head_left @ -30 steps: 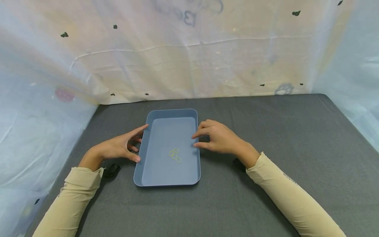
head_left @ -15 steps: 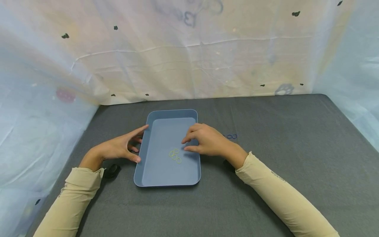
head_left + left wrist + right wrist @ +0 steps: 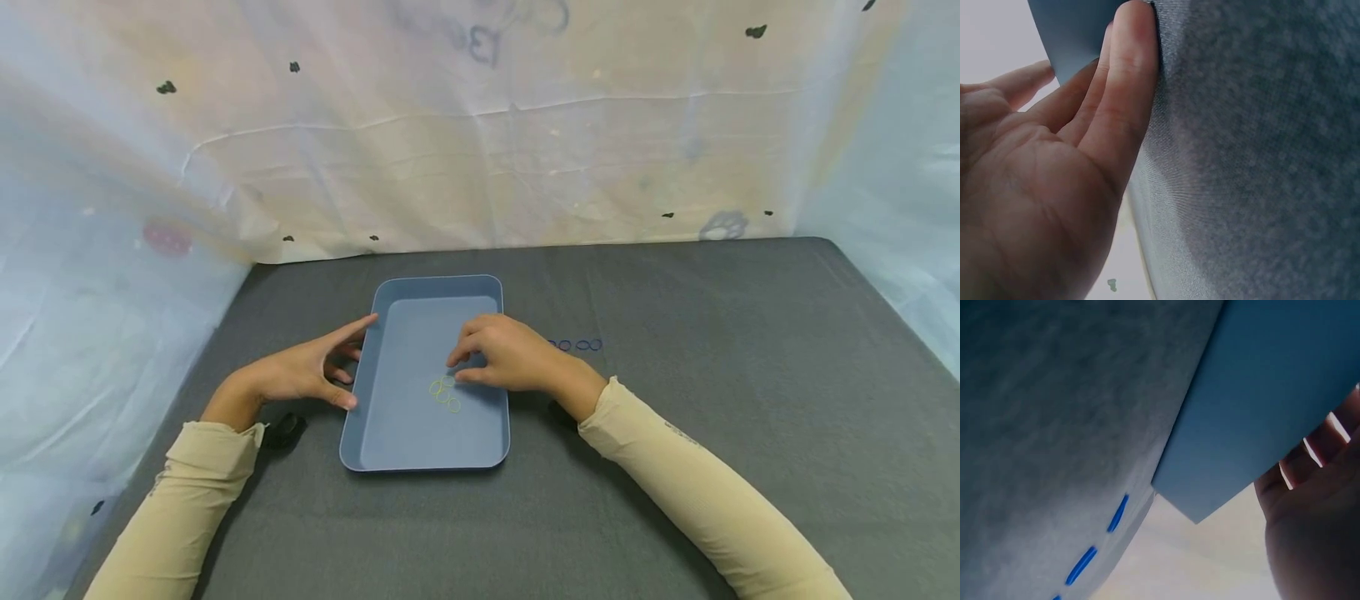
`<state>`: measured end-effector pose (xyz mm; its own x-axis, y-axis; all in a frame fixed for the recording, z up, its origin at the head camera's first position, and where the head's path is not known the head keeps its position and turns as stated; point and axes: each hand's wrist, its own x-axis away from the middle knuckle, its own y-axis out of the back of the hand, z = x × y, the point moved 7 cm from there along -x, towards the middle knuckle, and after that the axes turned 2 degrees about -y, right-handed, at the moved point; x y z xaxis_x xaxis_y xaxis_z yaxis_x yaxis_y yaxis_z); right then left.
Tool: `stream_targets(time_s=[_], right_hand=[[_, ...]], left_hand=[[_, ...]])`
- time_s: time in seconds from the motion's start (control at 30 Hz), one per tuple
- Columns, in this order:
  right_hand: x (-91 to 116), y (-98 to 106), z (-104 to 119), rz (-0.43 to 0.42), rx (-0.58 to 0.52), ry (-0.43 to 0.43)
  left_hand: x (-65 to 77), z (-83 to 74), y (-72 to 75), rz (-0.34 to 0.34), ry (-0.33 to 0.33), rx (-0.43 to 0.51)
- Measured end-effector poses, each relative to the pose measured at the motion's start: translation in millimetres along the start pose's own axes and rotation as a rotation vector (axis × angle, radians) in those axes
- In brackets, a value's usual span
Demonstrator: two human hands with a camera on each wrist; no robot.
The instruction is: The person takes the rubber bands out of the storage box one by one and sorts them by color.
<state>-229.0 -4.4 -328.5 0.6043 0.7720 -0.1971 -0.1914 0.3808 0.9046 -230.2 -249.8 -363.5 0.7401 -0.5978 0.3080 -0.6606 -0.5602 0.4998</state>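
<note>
A blue-grey rectangular tray [image 3: 405,446] lies on the table, with several thin yellow rings [image 3: 448,401], like small rubber bands, grouped on its floor. Along the tray's left side, my left hand [image 3: 303,371] spreads its thumb and fingers against the wall; the left wrist view shows the fingers [image 3: 1125,87] extended beside it. My right hand [image 3: 506,354] reaches over the right rim, thumb and fingers loosely bent and apart just above the yellow rings, holding nothing visible. In the right wrist view the tray's outer wall [image 3: 1241,412] hides the fingertips.
Several blue and purple rings [image 3: 588,344] lie in a row on the grey cloth [image 3: 675,375] right of the tray, partly behind my right wrist. A dark round object [image 3: 285,432] sits by my left wrist. A pale printed curtain [image 3: 525,167] hangs around the table.
My right hand has moved left, from the tray's right rim to over the yellow rings, uncovering the blue and purple rings behind it. The left hand and tray have stayed in place.
</note>
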Motion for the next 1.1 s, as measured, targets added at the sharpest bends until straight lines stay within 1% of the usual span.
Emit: stream_targets(time_s=[0.2, 0.37, 0.53, 0.83, 1.1], right_hand=[[-7, -9, 2, 0.033, 0.037, -0.001], [-12, -12, 3, 0.051, 0.073, -0.021], [-13, -13, 3, 0.074, 0.108, -0.025], [-12, -18, 1, 0.084, 0.131, -0.017], [-10, -18, 3, 0.070, 0.139, -0.023]], left_hand=[[0.9, 3.4, -0.3, -0.001, 0.017, 0.010], [2.0, -0.2, -0.1, 0.002, 0.004, 0.005], [1.0, -3.2, -0.6, 0.005, 0.009, -0.002], [-1.2, 0.1, -2.6, 0.007, 0.017, 0.008], [-0.5, 1.0, -3.7, 0.006, 0.006, 0.004]])
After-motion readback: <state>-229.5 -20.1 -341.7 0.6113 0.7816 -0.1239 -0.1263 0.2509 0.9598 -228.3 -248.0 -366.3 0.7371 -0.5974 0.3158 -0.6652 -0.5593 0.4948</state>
